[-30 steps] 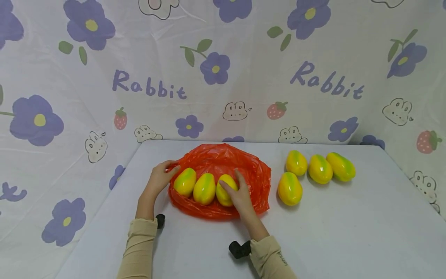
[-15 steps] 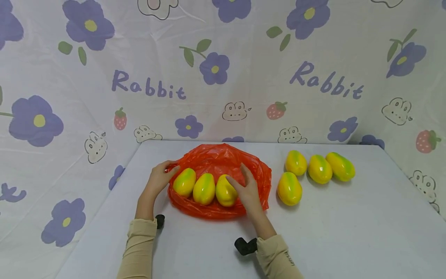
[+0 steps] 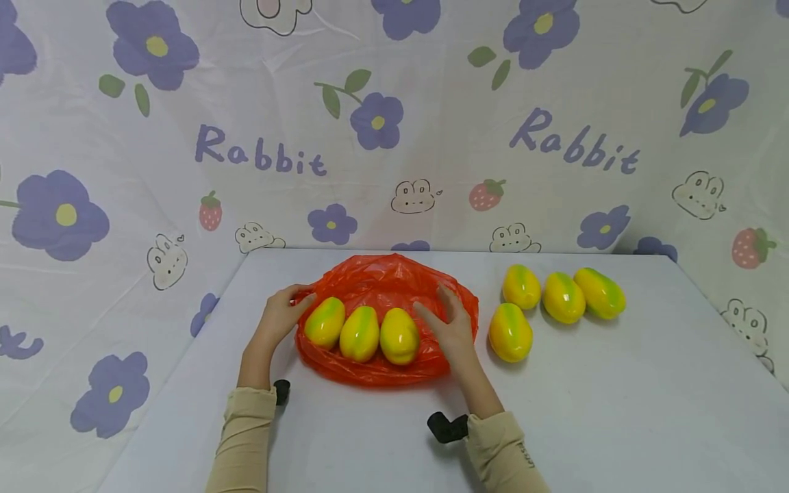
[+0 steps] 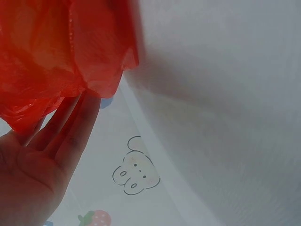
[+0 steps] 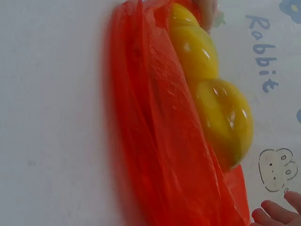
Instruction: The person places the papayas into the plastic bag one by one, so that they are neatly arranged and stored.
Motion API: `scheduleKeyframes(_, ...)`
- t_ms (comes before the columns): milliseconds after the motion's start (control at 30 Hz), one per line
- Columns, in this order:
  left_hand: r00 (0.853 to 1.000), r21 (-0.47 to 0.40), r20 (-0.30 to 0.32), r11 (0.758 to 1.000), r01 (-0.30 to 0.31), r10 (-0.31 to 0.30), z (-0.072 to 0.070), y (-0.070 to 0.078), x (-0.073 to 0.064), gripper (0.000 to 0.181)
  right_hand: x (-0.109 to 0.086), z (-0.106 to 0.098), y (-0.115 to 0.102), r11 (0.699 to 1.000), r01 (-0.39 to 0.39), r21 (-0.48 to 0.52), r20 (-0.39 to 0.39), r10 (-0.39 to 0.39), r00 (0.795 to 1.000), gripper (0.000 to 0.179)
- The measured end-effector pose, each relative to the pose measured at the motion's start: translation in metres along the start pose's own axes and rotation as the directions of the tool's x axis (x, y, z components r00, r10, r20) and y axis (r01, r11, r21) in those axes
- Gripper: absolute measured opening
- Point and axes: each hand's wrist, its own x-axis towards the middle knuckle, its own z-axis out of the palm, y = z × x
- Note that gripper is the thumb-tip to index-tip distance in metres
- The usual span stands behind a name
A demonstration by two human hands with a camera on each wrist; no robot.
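Observation:
A red plastic bag (image 3: 382, 375) lies spread with its mouth open on the white table. Inside, along its front, sit three glossy yellow fruits with green streaks: a left one (image 3: 324, 323), a middle one (image 3: 359, 334) and a right one (image 3: 399, 336). My left hand (image 3: 285, 311) holds the bag's left rim between thumb and fingers; in the left wrist view its fingers (image 4: 70, 127) reach up behind the red film. Over the bag's right part, my right hand (image 3: 453, 332) is spread and holds nothing, a little right of the nearest fruit.
To the right of the bag lie several more yellow fruits, one nearest the bag (image 3: 511, 333) and the others farther back, such as the far right one (image 3: 600, 293). A printed cloth (image 3: 370, 171) hangs behind the table (image 3: 616, 411).
My right hand has let go of the right fruit in the bag and drawn away to the right, fingers spread. My left hand has stayed at the bag's rim.

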Motion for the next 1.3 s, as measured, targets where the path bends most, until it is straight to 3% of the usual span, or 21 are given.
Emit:
scheduleKeyframes(400,1.000,-0.003,0.004,1.000,0.007,-0.007,0.001,0.001,0.002,0.048,0.005,-0.028,-0.003,1.000,0.009,-0.030,-0.040,-0.010,0.999,0.074)
scheduleKeyframes(733,1.000,0.012,-0.004,1.000,-0.003,0.003,0.001,0.001,0.002,0.048,0.000,-0.055,-0.005,0.996,0.070,-0.055,-0.100,-0.076,0.992,0.075)
scheduleKeyframes(1167,1.000,0.008,0.001,1.000,0.002,-0.002,0.001,0.003,0.000,0.048,-0.006,-0.089,-0.008,0.998,0.049,-0.037,-0.227,-0.057,0.972,0.076)
scheduleKeyframes(1300,1.000,0.012,0.000,1.000,0.005,-0.005,0.001,0.001,0.000,0.048,-0.006,-0.100,-0.008,1.000,0.017,-0.011,-0.246,-0.019,0.969,0.077)
